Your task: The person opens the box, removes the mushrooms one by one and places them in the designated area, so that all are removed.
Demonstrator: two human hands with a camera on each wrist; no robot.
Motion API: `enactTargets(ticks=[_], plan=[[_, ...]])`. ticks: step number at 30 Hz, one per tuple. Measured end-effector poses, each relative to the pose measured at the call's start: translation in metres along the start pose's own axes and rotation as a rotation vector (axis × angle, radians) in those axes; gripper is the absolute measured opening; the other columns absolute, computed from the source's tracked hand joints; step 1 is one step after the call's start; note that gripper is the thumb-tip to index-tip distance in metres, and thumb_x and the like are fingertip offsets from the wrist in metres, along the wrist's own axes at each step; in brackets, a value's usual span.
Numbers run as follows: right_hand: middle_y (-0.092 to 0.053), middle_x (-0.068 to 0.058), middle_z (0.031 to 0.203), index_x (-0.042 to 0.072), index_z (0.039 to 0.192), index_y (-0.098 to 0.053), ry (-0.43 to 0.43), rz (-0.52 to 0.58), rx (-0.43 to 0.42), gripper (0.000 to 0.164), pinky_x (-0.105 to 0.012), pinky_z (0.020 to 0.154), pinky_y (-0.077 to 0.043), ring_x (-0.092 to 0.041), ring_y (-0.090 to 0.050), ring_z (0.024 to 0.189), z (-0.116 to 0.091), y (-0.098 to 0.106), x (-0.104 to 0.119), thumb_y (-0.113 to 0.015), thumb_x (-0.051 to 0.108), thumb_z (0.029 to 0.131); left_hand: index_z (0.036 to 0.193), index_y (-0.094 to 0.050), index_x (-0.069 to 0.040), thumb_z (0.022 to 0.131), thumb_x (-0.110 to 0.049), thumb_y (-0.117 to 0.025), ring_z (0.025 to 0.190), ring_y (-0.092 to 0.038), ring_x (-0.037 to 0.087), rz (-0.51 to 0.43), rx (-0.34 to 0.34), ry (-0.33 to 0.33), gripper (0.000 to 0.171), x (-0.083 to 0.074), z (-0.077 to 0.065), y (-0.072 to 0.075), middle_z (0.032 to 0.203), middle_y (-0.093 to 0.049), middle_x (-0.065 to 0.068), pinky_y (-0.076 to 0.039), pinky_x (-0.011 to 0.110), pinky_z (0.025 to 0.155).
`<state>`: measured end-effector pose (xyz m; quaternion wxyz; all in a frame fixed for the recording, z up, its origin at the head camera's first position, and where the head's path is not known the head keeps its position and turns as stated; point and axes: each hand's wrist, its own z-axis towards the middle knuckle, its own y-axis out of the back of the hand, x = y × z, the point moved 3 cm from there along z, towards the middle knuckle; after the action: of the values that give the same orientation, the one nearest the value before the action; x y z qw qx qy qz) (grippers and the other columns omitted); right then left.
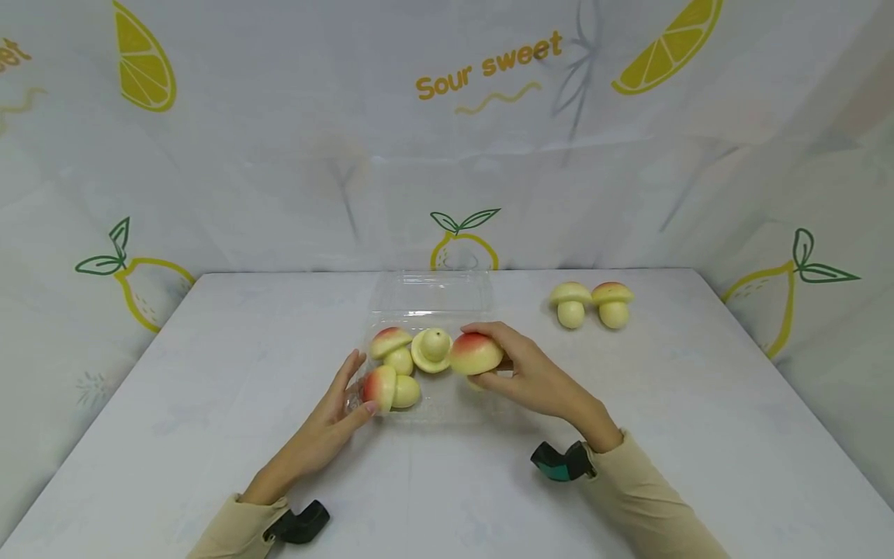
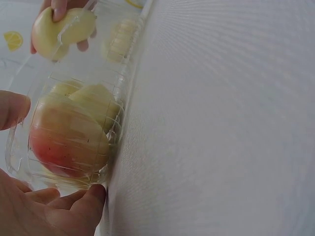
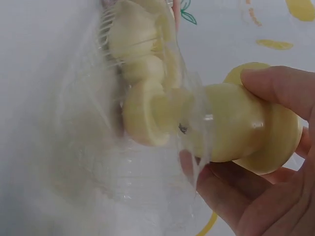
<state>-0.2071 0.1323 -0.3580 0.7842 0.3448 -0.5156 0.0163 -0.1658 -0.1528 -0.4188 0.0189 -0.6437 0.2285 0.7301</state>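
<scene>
A clear plastic clamshell box [image 1: 447, 407] stands open, its lid [image 1: 436, 293] tipped back. Inside, two mushroom models with reddish caps, one at the back [image 1: 391, 341] and one at the front [image 1: 380, 388], lie on the left; a pale mushroom [image 1: 433, 351] rests stem up beside them. The left hand [image 1: 331, 407] holds the box's left end, thumb at the rim and fingertips low along the wall in the left wrist view. The right hand [image 1: 527, 373] grips another red-capped mushroom [image 1: 476, 353] over the box's right part; its stem [image 3: 231, 123] overlaps the clear rim in the right wrist view.
Two more mushrooms, one pale [image 1: 570, 303] and one reddish [image 1: 612, 303], stand side by side at the back right of the white table [image 1: 698, 450]. A lemon-printed cloth [image 1: 279, 171] hangs behind and along both sides.
</scene>
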Motion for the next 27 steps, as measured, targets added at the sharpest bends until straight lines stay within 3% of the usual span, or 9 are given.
enactTargets(ticks=[5, 11, 17, 27], plan=[[-0.054, -0.011, 0.137, 0.012, 0.139, -0.049, -0.004, 0.028, -0.030, 0.062, -0.029, 0.089, -0.058, -0.023, -0.062, 0.114, -0.001, 0.010, -0.003, -0.076, 0.003, 0.085, 0.159, 0.003, -0.005, 0.102, -0.017, -0.054, 0.147, -0.018, 0.054, 0.012, -0.001, 0.002, 0.081, 0.001, 0.000, 0.001, 0.166, -0.004, 0.022, -0.040, 0.059, 0.109], [-0.054, -0.012, 0.136, 0.012, 0.140, -0.048, -0.062, 0.076, -0.068, 0.063, -0.026, 0.081, -0.059, -0.022, -0.068, 0.097, -0.003, 0.024, -0.004, -0.078, 0.006, 0.085, 0.159, 0.003, -0.005, 0.102, -0.018, -0.054, 0.147, -0.020, 0.053, 0.026, -0.008, 0.009, 0.081, 0.003, 0.000, 0.001, 0.166, -0.005, 0.022, -0.038, 0.060, 0.110], [-0.055, -0.008, 0.134, 0.014, 0.143, -0.046, -0.110, 0.041, -0.105, 0.064, -0.023, 0.076, -0.056, -0.019, -0.070, 0.085, -0.006, 0.038, -0.005, -0.077, 0.013, 0.087, 0.159, 0.003, -0.004, 0.102, -0.017, -0.054, 0.146, -0.020, 0.054, 0.031, -0.005, 0.001, 0.081, 0.003, 0.000, 0.001, 0.165, -0.006, 0.022, -0.040, 0.058, 0.109], [-0.056, -0.008, 0.128, 0.016, 0.144, -0.046, -0.131, -0.028, -0.177, 0.062, -0.023, 0.078, -0.058, -0.019, -0.071, 0.092, -0.013, 0.062, -0.010, -0.075, 0.016, 0.089, 0.159, 0.003, -0.003, 0.102, -0.017, -0.055, 0.146, -0.020, 0.054, 0.026, -0.004, -0.001, 0.082, 0.004, 0.001, 0.001, 0.166, -0.006, 0.022, -0.040, 0.059, 0.109]])
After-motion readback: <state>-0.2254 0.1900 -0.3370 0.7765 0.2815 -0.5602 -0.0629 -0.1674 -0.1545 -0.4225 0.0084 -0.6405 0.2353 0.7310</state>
